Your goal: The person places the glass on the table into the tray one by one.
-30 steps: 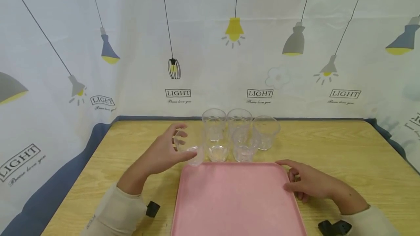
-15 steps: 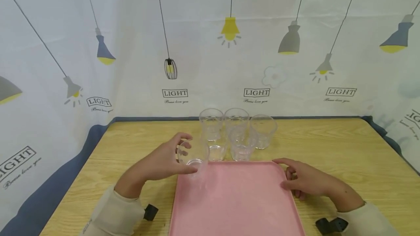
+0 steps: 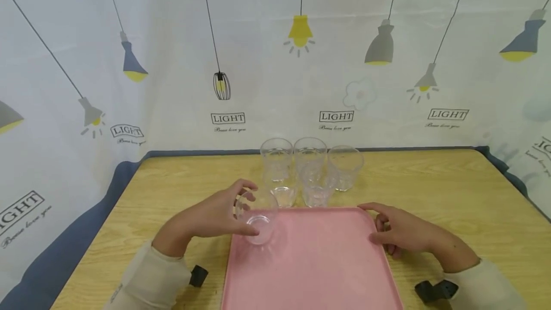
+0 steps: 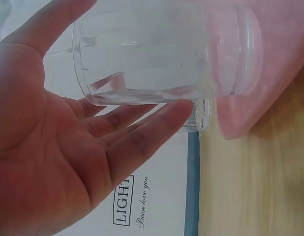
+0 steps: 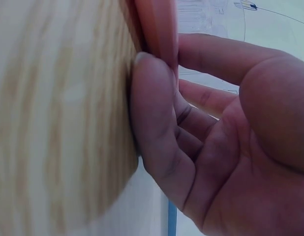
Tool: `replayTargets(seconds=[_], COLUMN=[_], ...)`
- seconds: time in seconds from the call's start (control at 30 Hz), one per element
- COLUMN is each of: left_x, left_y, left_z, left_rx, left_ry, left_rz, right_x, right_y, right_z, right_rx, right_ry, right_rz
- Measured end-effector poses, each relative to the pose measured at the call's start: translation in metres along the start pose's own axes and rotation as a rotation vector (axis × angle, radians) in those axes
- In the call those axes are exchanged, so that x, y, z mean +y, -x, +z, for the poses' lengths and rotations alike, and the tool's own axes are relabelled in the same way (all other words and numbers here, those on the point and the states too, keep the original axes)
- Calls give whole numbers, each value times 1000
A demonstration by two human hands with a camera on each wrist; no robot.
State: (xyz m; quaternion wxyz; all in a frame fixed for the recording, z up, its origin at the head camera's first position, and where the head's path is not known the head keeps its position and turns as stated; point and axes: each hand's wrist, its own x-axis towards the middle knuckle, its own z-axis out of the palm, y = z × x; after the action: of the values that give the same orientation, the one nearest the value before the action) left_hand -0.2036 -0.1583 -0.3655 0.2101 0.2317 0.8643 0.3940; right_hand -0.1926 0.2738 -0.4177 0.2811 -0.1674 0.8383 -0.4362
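Observation:
My left hand (image 3: 213,212) grips a clear plastic cup (image 3: 266,221) from its left side, the thumb in front and the fingers behind. The cup is upright at the far left corner of the pink tray (image 3: 314,262). In the left wrist view the cup's base (image 4: 245,54) overlaps the tray's pink surface. My right hand (image 3: 406,231) pinches the tray's right edge near its far corner. In the right wrist view, that hand's fingers (image 5: 154,98) lie on both sides of the tray rim (image 5: 162,24), low against the table.
Several more clear cups (image 3: 344,164) stand grouped on the wooden table (image 3: 430,181) just beyond the tray's far rim. Behind the table hangs a white cloth (image 3: 267,61) printed with lamps. Dark wrist-camera mounts (image 3: 199,275) show beside the sleeves.
My left hand has brought the cup toward me and slightly right, from beside the other cups to over the tray's far left corner. The right hand stays on the tray edge.

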Motion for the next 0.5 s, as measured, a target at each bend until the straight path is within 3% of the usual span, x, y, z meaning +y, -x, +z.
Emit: replayTargets(seconds=[0.5], left_x=[2], left_y=[3], left_z=[-1], left_rx=[-24], left_ry=[-1], left_rz=[-10], right_x=[0], right_y=[0], right_z=[-1], right_rx=[3], right_ry=[20], right_rz=[-12])
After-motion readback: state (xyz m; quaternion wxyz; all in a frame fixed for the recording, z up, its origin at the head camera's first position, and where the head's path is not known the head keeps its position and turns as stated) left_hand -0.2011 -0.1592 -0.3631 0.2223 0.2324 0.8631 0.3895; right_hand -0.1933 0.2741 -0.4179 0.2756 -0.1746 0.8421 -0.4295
